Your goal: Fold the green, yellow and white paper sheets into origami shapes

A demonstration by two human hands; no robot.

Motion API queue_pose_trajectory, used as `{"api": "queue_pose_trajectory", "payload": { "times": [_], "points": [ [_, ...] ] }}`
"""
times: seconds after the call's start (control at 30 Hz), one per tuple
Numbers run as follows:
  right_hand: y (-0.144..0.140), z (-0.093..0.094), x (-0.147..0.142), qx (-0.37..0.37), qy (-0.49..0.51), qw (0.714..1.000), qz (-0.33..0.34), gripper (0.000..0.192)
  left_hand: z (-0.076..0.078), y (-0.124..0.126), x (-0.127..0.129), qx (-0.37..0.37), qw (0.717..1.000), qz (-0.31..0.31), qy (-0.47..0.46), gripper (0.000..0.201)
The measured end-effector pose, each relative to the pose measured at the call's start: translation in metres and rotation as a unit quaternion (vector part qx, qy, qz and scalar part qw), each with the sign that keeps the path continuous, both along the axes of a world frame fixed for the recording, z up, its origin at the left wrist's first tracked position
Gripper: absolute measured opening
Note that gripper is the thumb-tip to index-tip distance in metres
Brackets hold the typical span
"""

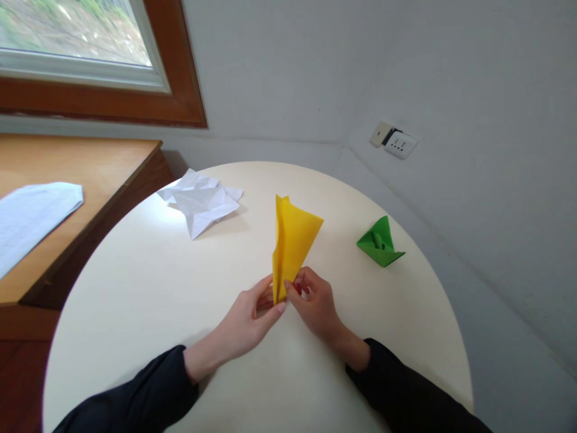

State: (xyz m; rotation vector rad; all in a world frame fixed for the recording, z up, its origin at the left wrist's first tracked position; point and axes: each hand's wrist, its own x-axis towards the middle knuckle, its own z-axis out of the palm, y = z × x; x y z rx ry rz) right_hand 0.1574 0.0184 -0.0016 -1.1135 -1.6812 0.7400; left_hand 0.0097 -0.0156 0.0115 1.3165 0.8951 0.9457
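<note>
A folded sheet of yellow paper [295, 234] stands tilted up in front of me, narrow at the bottom and wide at the top, with a pleat down its left side. My left hand [247, 319] pinches its lower tip from the left, thumb in front and fingers behind. On the right edge, a little higher, my right hand [315, 300] grips the paper between thumb and curled fingers. Parts of the fingers behind the paper are hidden.
Crumpled white paper [202, 201] lies at the back left of the round white table [144, 300]. A folded green paper piece [381, 243] sits at the right. Beyond the table's left edge is a wooden desk [112, 162] with a pale cloth-like sheet [40, 210]. Wall sockets [399, 144] are behind.
</note>
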Motion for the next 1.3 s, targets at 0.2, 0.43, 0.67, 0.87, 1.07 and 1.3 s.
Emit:
{"api": "queue_pose_trajectory", "payload": {
  "times": [0.2,0.43,0.67,0.87,1.07,1.3],
  "points": [
    [-0.005,0.002,-0.001,0.074,-0.084,0.994,-0.014,0.025,0.004,-0.003,0.003,0.036,0.996,0.014,0.078,0.031],
    [0.001,0.008,0.005,0.176,-0.145,0.974,-0.014,0.026,0.004,-0.003,0.003,0.034,0.991,0.010,0.127,0.032],
    [0.037,0.011,0.060,0.159,-0.375,0.904,-0.130,0.012,-0.002,-0.004,-0.004,-0.014,0.994,0.047,0.098,0.047],
    [0.051,0.011,0.093,0.001,-0.503,0.835,-0.223,0.013,-0.004,-0.004,-0.007,-0.034,0.995,0.060,0.074,0.047],
    [0.056,0.008,0.097,-0.038,-0.496,0.831,-0.249,0.014,-0.006,-0.004,-0.009,-0.036,0.995,0.066,0.062,0.047],
    [0.061,0.004,0.099,-0.043,-0.494,0.830,-0.254,0.017,-0.007,-0.005,-0.009,-0.012,0.994,0.059,0.095,0.046]
  ]
}}
